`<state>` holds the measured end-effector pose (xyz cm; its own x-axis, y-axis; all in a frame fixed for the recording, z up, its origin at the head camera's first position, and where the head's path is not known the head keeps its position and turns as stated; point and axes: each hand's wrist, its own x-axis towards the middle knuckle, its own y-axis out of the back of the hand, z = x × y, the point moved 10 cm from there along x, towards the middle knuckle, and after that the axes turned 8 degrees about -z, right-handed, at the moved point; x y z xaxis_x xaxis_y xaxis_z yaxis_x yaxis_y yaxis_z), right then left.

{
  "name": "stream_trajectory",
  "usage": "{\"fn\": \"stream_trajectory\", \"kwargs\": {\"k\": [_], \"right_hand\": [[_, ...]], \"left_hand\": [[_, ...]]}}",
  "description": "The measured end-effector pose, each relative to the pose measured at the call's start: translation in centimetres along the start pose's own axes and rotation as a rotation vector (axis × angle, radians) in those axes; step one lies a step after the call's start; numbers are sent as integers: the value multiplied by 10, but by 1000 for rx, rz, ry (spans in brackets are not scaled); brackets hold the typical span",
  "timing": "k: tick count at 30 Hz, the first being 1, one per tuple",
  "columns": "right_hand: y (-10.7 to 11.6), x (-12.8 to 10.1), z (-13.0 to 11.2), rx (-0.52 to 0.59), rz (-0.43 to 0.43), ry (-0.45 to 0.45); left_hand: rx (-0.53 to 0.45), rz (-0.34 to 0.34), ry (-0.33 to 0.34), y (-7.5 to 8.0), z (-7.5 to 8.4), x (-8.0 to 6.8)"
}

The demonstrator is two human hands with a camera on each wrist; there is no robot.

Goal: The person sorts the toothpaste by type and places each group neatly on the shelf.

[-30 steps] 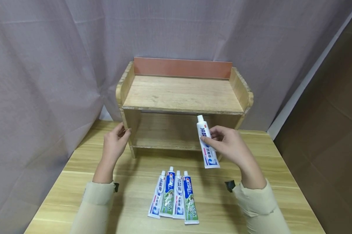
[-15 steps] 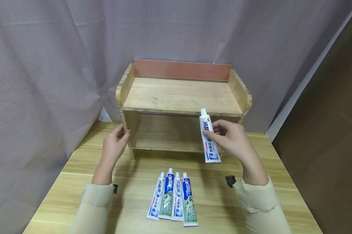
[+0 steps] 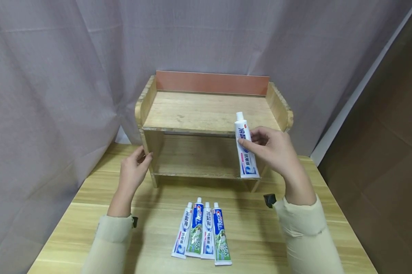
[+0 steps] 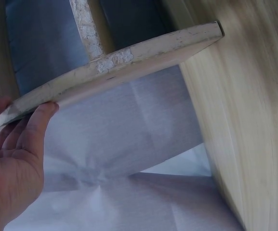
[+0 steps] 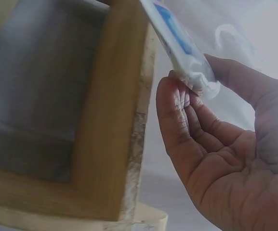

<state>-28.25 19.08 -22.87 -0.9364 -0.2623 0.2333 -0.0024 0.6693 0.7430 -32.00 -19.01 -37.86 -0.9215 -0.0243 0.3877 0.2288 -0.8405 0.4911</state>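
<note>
My right hand pinches a white toothpaste tube between thumb and fingers, cap up. In the head view the tube appears in front of the right part of a small two-tier wooden shelf. The right wrist view has the tube beside the shelf's side panel, apart from it. At the shelf's left side my left hand grips the front edge of the panel. The left wrist view shows fingers on one face of that panel; the thumb is partly cut off.
On the wooden table in front of the shelf lie several toothpaste tubes side by side, white ones alternating with blue-green ones. A reddish board stands along the shelf's back. Grey curtain hangs behind.
My right hand has raised the white toothpaste tube, up and slightly right, to the height of the upper shelf's front edge in view. The left hand keeps its grip on the panel.
</note>
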Motion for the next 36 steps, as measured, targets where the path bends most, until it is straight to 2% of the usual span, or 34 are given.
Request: {"fn": "stream_trajectory", "kwargs": {"k": [8,13,20,26,30,36], "right_hand": [[16,13,-12,2,37,-1],[22,22,-12,45,71,0],[29,34,-6,158,104,-29],[28,46,-5,264,72,-55],[29,53,-2,279,79,-70],[25,66,6,366,89,-105]], "left_hand": [[14,12,0,1,-1,0],[6,5,11,1,-1,0],[-5,-14,9,-1,-1,0],[-4,-8,12,-1,-1,0],[-1,-3,18,-1,-1,2],[6,-12,11,-2,-1,2]]}}
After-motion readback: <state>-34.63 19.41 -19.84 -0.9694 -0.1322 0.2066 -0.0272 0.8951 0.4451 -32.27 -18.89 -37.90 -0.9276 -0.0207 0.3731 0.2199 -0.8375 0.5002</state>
